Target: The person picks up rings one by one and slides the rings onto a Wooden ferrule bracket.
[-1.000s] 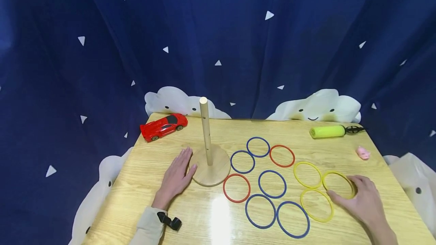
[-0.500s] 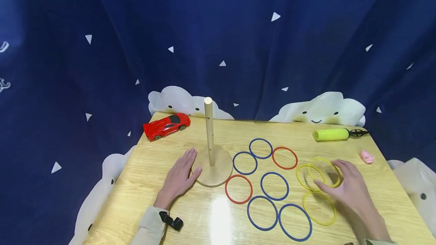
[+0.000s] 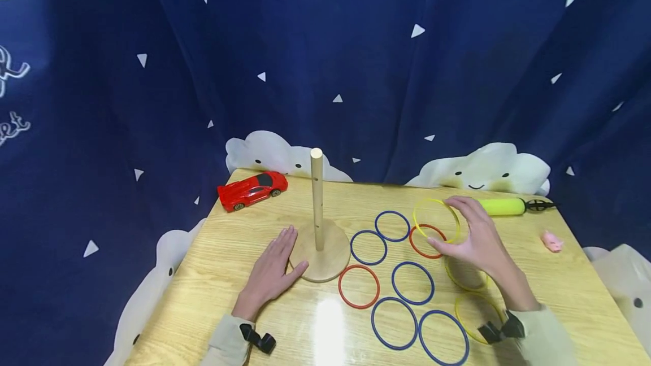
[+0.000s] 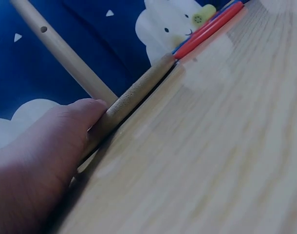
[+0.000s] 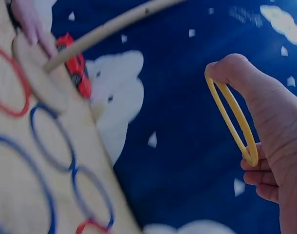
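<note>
A yellow ring (image 5: 240, 116) is held in the air by the right hand (image 3: 475, 242), gripped across its width – the thumb set near six o'clock of the rim and a fingertip near one, as seen from the head. With the clock centred on the round wooden base (image 3: 330, 264) and twelve at the curtain (image 3: 356, 44), the ring is carried between two and three o'clock, well apart from the upright post (image 3: 317, 202); a red ring (image 3: 411, 242) on the table (image 3: 188, 298) is partly overlapped by it in that view.

At eight o'clock, the left hand (image 3: 274, 273) is laid with fingers extended along the base, its thumb touching the edge; whether any weight is pressed through the palm cannot be told. The base is met by a blue ring (image 3: 351, 246) at three o'clock and, at four, by a second red ring (image 3: 339, 285).

Two more yellow rings (image 3: 455, 306) are partly covered by the right arm, at six o'clock from that hand. A red toy car (image 3: 252, 191) is parked at ten o'clock – a yellow-green pump (image 3: 503, 207) and a small pink object (image 3: 551, 242) are seen towards three.
</note>
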The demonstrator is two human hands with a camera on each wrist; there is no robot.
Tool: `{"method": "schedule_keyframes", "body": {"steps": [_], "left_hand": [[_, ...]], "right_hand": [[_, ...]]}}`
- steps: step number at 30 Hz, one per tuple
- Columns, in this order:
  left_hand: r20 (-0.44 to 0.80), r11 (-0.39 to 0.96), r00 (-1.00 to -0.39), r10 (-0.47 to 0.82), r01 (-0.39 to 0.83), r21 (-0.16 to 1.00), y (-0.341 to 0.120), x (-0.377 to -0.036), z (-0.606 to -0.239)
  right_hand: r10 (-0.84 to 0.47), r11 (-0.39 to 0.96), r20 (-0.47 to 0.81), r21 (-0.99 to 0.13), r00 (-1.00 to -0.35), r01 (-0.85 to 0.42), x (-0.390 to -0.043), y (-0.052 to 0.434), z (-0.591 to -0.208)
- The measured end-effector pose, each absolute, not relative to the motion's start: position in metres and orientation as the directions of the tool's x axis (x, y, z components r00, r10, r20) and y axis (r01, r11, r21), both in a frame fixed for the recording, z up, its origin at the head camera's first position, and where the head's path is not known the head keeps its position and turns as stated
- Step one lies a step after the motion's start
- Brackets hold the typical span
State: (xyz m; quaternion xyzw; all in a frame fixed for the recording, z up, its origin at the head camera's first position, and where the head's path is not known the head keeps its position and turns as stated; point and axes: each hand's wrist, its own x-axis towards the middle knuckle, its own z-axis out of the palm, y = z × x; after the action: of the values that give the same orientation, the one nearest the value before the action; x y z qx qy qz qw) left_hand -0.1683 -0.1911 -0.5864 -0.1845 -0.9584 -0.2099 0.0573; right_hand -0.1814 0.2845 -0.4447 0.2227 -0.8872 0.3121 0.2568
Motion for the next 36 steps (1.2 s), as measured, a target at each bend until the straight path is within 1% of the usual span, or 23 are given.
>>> {"method": "schedule_keyframes", "body": {"steps": [7, 14, 19, 23, 28, 31, 36], "left_hand": [[0.177, 0.848, -0.929, 0.325, 0.369, 0.381, -0.191, -0.168, -0.586], [0.186, 0.845, -0.926, 0.328, 0.376, 0.382, -0.189, -0.168, -0.585], [0.189, 0.848, -0.926, 0.327, 0.376, 0.375, -0.19, -0.168, -0.585], [0.189, 0.848, -0.927, 0.325, 0.374, 0.375, -0.19, -0.168, -0.585], [0.196, 0.846, -0.926, 0.324, 0.376, 0.377, -0.191, -0.169, -0.586], [0.188, 0.849, -0.928, 0.322, 0.371, 0.377, -0.191, -0.169, -0.587], [0.184, 0.847, -0.929, 0.322, 0.369, 0.382, -0.191, -0.169, -0.588]], "right_hand": [[-0.332, 0.591, 0.683, -0.386, -0.65, -0.708, -0.206, 0.238, -0.393], [-0.408, 0.512, 0.701, -0.355, -0.585, -0.782, -0.219, 0.198, -0.347], [-0.438, 0.434, 0.733, -0.334, -0.52, -0.837, -0.229, 0.175, -0.322], [-0.455, 0.397, 0.743, -0.324, -0.491, -0.859, -0.233, 0.159, -0.307], [-0.496, 0.427, 0.736, -0.255, -0.461, -0.868, -0.237, 0.141, -0.292], [-0.519, 0.436, 0.73, -0.221, -0.444, -0.872, -0.239, 0.131, -0.288], [-0.548, 0.422, 0.719, -0.203, -0.427, -0.884, -0.244, 0.117, -0.288]]}}
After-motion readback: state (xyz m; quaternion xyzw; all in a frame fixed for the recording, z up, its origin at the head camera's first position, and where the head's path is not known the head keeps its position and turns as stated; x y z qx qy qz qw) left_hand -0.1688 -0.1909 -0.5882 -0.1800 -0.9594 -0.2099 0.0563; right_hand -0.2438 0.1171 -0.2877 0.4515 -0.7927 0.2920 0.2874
